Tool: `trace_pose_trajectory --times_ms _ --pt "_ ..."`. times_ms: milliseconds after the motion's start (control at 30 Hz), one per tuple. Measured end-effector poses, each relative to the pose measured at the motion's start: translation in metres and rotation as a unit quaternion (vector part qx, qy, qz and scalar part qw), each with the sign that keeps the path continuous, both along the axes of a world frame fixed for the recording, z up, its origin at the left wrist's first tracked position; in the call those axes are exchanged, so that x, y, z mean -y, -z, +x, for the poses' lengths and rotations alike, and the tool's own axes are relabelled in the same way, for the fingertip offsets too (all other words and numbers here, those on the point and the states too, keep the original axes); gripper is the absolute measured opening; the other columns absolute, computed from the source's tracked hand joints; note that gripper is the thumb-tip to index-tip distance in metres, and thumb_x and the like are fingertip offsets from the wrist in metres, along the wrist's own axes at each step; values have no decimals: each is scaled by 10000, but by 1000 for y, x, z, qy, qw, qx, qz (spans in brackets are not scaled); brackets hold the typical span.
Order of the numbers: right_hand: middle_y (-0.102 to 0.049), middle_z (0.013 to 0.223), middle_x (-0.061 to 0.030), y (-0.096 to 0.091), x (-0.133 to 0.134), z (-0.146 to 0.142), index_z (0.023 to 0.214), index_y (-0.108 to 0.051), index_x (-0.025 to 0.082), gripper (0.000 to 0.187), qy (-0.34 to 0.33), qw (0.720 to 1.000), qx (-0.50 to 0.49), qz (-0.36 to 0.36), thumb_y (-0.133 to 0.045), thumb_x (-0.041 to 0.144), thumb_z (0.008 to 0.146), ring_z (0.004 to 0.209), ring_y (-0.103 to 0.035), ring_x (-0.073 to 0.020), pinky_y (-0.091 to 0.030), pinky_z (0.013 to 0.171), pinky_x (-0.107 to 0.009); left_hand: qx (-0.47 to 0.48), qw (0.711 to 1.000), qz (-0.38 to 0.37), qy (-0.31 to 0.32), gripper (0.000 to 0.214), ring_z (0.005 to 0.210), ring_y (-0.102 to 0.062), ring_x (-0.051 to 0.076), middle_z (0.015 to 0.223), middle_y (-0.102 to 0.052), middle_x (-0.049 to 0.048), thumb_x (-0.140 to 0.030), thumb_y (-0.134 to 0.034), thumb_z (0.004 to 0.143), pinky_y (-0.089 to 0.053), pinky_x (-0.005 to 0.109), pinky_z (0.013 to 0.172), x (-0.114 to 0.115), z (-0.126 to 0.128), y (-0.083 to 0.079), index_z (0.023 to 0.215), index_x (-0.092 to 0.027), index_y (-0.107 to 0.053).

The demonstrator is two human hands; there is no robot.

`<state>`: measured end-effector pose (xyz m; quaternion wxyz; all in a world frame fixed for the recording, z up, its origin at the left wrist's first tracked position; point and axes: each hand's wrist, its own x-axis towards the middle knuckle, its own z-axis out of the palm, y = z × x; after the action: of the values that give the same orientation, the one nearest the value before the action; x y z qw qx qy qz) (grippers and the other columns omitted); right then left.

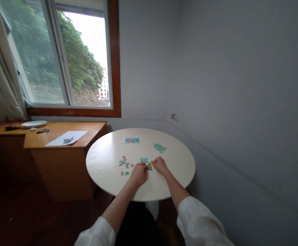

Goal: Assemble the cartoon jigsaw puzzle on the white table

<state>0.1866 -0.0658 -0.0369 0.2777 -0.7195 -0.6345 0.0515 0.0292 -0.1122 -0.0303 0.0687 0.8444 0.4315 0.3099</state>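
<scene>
On a round white table (105, 171) lie small coloured jigsaw pieces. My left hand (139, 173) and my right hand (160, 165) rest close together on the tabletop, fingers curled, pinching a small joined cluster of puzzle pieces (149, 166) between them. A teal joined bit (144, 160) lies just beyond the hands. Loose pink and teal pieces (125, 165) lie to the left of my left hand. A teal clump of pieces (160, 148) sits farther back on the right. A small picture card (131, 140) lies at the far side.
A wooden desk (61, 160) stands left of the table under the window (61, 58), with a sheet of paper (66, 138), a white plate (34, 124) and small dark tools on it. Grey walls close in behind and to the right.
</scene>
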Motion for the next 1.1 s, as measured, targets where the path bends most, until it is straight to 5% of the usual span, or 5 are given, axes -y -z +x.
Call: trace_pose_trajectory --times_ms 233,500,633,800,1100 --pt "-621 882 -123 -2 3 -5 682 -663 139 192 33 998 51 5 -569 305 697 767 -563 -179 -365 668 -246 4 1000 1 -2 323 946 -554 204 943 -648 103 -65 -443 662 -411 313 899 1 0 0 872 -134 -679" --pt "-604 809 -87 -1 6 -5 589 -600 156 148 20 999 14 24 -559 269 675 717 -532 -156 -339 633 -239 8 1000 7 7 313 928 -558 217 923 -647 122 -55 -444 658 -416 324 887 -1 0 1 856 -114 -678" --pt "-547 597 -18 7 5 -1 515 -480 188 228 34 988 -105 111 -479 303 713 577 -475 -128 -323 562 -234 4 1000 4 3 314 934 -550 210 916 -643 118 -51 -438 661 -414 313 884 1 -1 -2 862 -114 -670" --pt "-475 506 36 15 -1 6 542 -417 211 264 41 922 -318 216 -463 439 668 504 -446 -124 -347 522 -235 -15 1000 -2 -13 303 928 -542 192 930 -632 97 -46 -436 663 -408 306 883 6 -1 -7 860 -129 -651" --pt "-545 557 3 18 -4 7 584 -492 200 217 38 902 -374 212 -501 416 604 533 -494 -142 -387 541 -255 -26 1000 -1 -16 288 921 -537 189 922 -626 83 -56 -433 671 -408 303 878 6 -1 -8 855 -139 -637"
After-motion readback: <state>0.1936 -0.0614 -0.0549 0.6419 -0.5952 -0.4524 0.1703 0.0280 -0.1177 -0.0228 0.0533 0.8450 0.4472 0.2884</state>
